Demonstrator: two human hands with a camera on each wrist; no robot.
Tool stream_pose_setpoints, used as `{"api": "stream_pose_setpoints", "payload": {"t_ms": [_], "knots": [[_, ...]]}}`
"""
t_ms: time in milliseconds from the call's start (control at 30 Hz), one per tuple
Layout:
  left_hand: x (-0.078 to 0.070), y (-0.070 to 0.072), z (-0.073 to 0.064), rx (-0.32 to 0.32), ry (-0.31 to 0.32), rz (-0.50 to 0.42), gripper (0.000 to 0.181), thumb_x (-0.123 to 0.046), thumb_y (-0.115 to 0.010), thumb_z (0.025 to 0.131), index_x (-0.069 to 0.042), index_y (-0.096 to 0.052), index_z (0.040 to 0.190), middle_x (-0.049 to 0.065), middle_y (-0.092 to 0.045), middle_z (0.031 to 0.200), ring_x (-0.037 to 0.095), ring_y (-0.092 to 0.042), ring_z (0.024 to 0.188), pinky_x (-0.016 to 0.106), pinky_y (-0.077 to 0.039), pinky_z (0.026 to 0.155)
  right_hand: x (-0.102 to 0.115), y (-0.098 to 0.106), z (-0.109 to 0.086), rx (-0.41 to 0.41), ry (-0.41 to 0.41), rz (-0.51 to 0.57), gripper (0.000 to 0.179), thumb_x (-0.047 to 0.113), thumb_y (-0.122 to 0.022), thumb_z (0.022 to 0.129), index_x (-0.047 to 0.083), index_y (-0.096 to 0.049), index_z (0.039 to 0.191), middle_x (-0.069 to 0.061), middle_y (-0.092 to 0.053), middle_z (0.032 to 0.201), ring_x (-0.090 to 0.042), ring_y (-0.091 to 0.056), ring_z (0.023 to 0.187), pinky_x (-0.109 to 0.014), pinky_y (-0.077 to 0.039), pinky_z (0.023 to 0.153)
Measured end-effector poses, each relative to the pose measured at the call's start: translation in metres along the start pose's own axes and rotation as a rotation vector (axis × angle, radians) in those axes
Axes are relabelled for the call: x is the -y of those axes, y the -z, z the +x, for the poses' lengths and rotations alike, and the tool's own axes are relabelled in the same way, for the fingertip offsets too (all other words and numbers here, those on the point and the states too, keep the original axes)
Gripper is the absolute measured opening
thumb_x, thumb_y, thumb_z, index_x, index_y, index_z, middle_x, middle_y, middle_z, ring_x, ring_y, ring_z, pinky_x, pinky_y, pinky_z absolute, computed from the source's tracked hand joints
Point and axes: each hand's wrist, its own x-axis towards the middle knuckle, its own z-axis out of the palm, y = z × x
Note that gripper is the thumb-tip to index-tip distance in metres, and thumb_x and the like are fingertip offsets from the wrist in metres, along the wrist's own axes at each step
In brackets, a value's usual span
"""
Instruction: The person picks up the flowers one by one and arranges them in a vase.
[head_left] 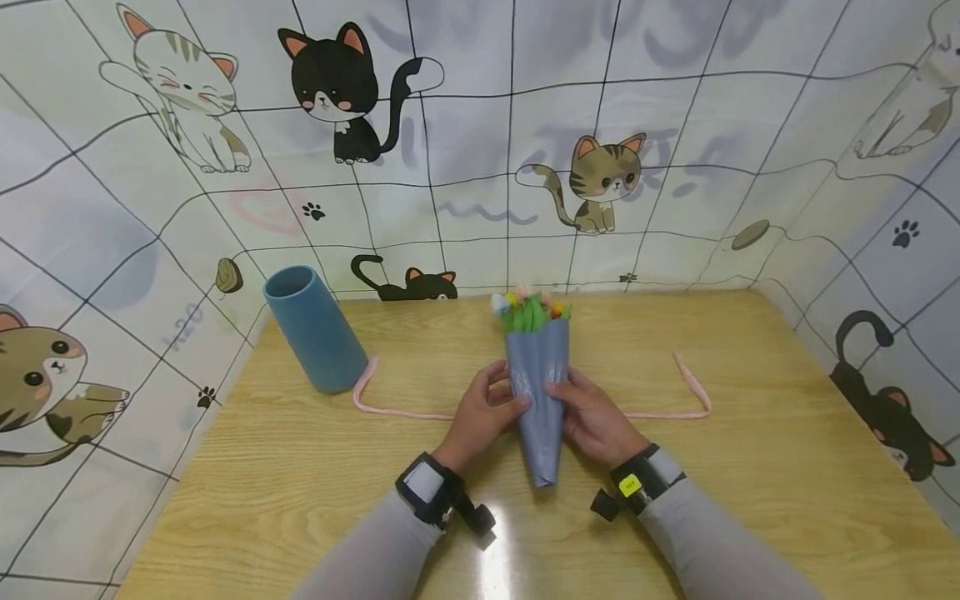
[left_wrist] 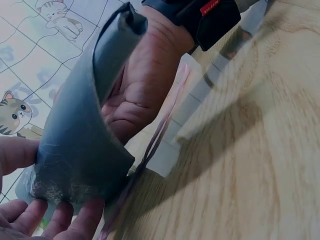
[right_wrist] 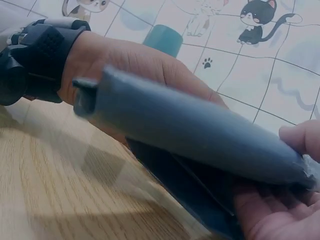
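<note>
A small bouquet (head_left: 536, 392) stands between my hands, its blue-grey wrapping paper rolled into a cone. Green stems and small yellow, pink, orange and pale blue flowers (head_left: 531, 308) show at its wide far end. My left hand (head_left: 483, 412) grips the left side, thumb on the front. On the other side my right hand (head_left: 596, 417) holds the wrapper, thumb across the front and fingers behind. In the left wrist view a loose paper edge (left_wrist: 117, 142) slants across the cone. A pink ribbon (head_left: 408, 414) lies on the table, its middle hidden by hands and bouquet.
A blue cylindrical vase (head_left: 318, 333) stands at the table's back left, close to the ribbon's left end. A cat-printed cloth (head_left: 480, 192) hangs behind and along the sides of the wooden table (head_left: 300, 500). Straps with small devices sit on both wrists.
</note>
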Motion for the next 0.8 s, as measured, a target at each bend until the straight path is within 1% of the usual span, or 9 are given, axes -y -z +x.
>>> {"api": "stream_pose_setpoints", "payload": {"t_ms": [100, 267, 333, 400, 500, 633, 733, 800], "knots": [[-0.0004, -0.0007, -0.0007, 0.008, 0.002, 0.015, 0.078, -0.023, -0.072, 0.098, -0.007, -0.031, 0.161, 0.018, -0.043, 0.160, 0.040, -0.052, 0.141, 0.049, -0.052, 0.109, -0.0010, -0.0009, 0.0010, -0.017, 0.021, 0.021, 0.066, 0.006, -0.052, 0.106, 0.008, -0.021, 0.164, 0.000, -0.055, 0.139, -0.013, -0.063, 0.122, -0.030, -0.053, 0.104], [-0.0037, -0.0037, -0.0037, 0.045, 0.055, 0.036, 0.072, -0.033, -0.066, 0.102, -0.003, -0.034, 0.159, 0.024, -0.047, 0.157, 0.039, -0.052, 0.142, 0.050, -0.048, 0.113, -0.0002, -0.0029, -0.0004, -0.022, 0.058, 0.057, 0.066, -0.001, -0.051, 0.103, 0.003, -0.022, 0.162, 0.002, -0.059, 0.134, -0.011, -0.063, 0.121, -0.027, -0.053, 0.106], [-0.0038, -0.0047, -0.0041, 0.062, 0.068, 0.045, 0.069, -0.035, -0.063, 0.103, -0.003, -0.036, 0.158, 0.024, -0.048, 0.156, 0.038, -0.052, 0.142, 0.050, -0.046, 0.115, 0.0000, -0.0036, -0.0007, -0.030, 0.073, 0.066, 0.067, -0.003, -0.052, 0.102, 0.003, -0.022, 0.162, 0.002, -0.058, 0.136, -0.010, -0.063, 0.122, -0.026, -0.052, 0.107], [-0.0036, -0.0050, -0.0041, 0.068, 0.064, 0.064, 0.068, -0.037, -0.061, 0.104, -0.003, -0.037, 0.158, 0.022, -0.049, 0.156, 0.036, -0.052, 0.143, 0.050, -0.044, 0.117, 0.0001, -0.0042, -0.0004, -0.037, 0.085, 0.070, 0.067, -0.004, -0.052, 0.102, 0.003, -0.022, 0.162, 0.001, -0.055, 0.139, -0.009, -0.062, 0.123, -0.025, -0.051, 0.108], [-0.0034, -0.0053, -0.0044, 0.076, 0.048, 0.064, 0.066, -0.036, -0.060, 0.105, -0.004, -0.036, 0.158, 0.021, -0.049, 0.157, 0.036, -0.051, 0.144, 0.050, -0.043, 0.118, 0.0007, -0.0054, -0.0006, -0.040, 0.099, 0.078, 0.068, -0.006, -0.051, 0.101, 0.005, -0.023, 0.162, -0.002, -0.050, 0.145, -0.009, -0.061, 0.126, -0.025, -0.049, 0.110], [-0.0050, -0.0061, -0.0058, 0.081, 0.038, 0.054, 0.065, -0.035, -0.059, 0.106, -0.005, -0.035, 0.159, 0.021, -0.048, 0.158, 0.036, -0.049, 0.145, 0.051, -0.041, 0.119, 0.0026, -0.0057, -0.0013, -0.040, 0.112, 0.070, 0.070, -0.006, -0.051, 0.101, 0.005, -0.022, 0.163, -0.006, -0.044, 0.152, -0.010, -0.058, 0.129, -0.026, -0.049, 0.111], [-0.0047, -0.0069, -0.0059, 0.090, 0.052, 0.035, 0.066, -0.035, -0.058, 0.107, -0.005, -0.032, 0.160, 0.022, -0.046, 0.159, 0.037, -0.047, 0.147, 0.052, -0.040, 0.120, 0.0045, -0.0050, -0.0023, -0.031, 0.123, 0.059, 0.071, -0.005, -0.051, 0.101, 0.007, -0.021, 0.164, -0.007, -0.039, 0.157, -0.011, -0.055, 0.133, -0.025, -0.049, 0.111], [-0.0040, -0.0075, -0.0057, 0.105, 0.066, 0.006, 0.067, -0.035, -0.056, 0.108, -0.005, -0.029, 0.161, 0.023, -0.044, 0.160, 0.038, -0.047, 0.147, 0.053, -0.041, 0.119, 0.0062, -0.0051, -0.0035, -0.025, 0.133, 0.052, 0.072, -0.004, -0.052, 0.101, 0.009, -0.021, 0.164, -0.007, -0.038, 0.159, -0.012, -0.054, 0.135, -0.025, -0.048, 0.111]]}}
